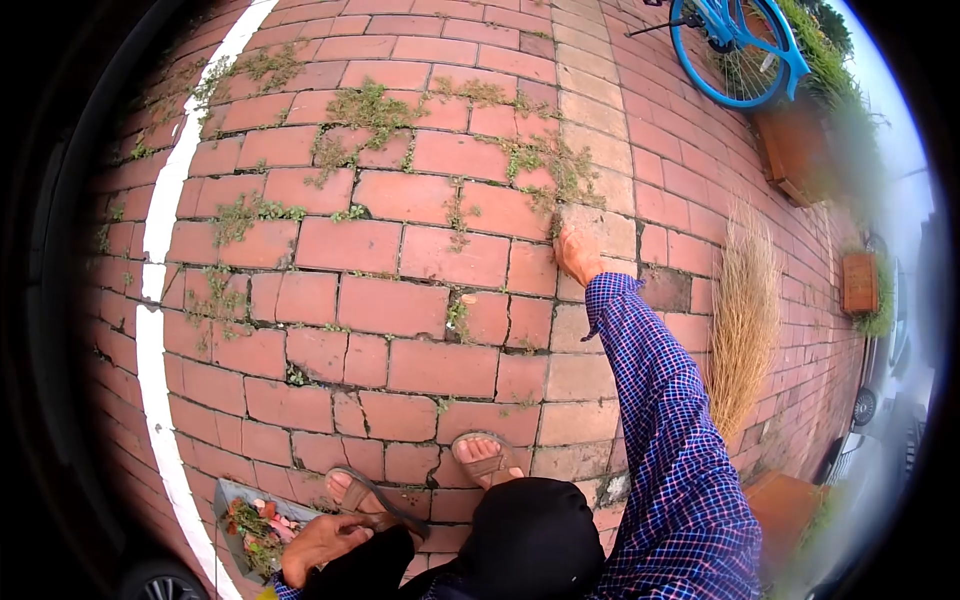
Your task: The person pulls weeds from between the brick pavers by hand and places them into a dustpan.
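Observation:
My right hand reaches down to the brick paving at the edge of the pale tile strip. Its fingers are closed, close to a tuft of weeds; what they hold, if anything, is too small to make out. Near my left knee is my left hand, fingers curled, its contents hidden. Beside it a grey dustpan holds pulled weeds and litter. More weeds grow in the joints between the red bricks.
A straw broom lies on the right. Beyond are a blue bicycle and planters. A white painted line runs down the left. My sandalled feet stand at the bottom; a car wheel shows lower left.

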Available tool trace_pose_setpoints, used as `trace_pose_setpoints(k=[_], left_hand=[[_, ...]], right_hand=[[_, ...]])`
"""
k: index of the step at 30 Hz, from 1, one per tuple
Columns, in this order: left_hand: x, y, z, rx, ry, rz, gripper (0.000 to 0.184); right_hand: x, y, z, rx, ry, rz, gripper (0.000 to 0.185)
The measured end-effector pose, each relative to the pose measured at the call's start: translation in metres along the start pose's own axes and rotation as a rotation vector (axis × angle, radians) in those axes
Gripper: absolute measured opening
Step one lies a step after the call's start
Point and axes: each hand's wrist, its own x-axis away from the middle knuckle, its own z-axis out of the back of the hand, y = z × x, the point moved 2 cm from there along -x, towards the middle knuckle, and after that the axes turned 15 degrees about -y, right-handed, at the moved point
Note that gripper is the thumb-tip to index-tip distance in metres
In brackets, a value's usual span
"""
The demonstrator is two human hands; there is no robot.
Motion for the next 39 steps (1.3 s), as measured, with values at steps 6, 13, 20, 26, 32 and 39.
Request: trace_pose_setpoints(k=[6,13,20,26,32,39], left_hand=[[-0.011,-0.018,0.003,-0.076,-0.056,-0.095,0.044],[-0.012,-0.021,0.009,-0.137,-0.038,-0.136,0.044],[-0.021,-0.036,0.013,-0.073,-0.073,-0.162,0.036],[-0.034,-0.038,0.028,-0.228,-0.132,-0.230,0.032],[-0.013,0.006,0.029,-0.212,-0.174,-0.097,0.033],[-0.023,0.006,0.030,-0.067,-0.181,-0.031,0.036]], right_hand=[[-0.027,0.035,-0.021,-0.045,-0.063,0.111,0.042],[-0.014,0.018,0.004,-0.401,-0.220,-0.093,0.047],[-0.008,0.021,-0.011,-0.384,-0.099,-0.032,0.049],[0.013,0.005,0.000,-0.914,-0.097,-0.142,0.043],[0.011,0.015,-0.015,-1.253,-0.120,-0.226,0.031],[0.002,-0.010,0.091,-1.351,-0.050,-0.045,0.028]])
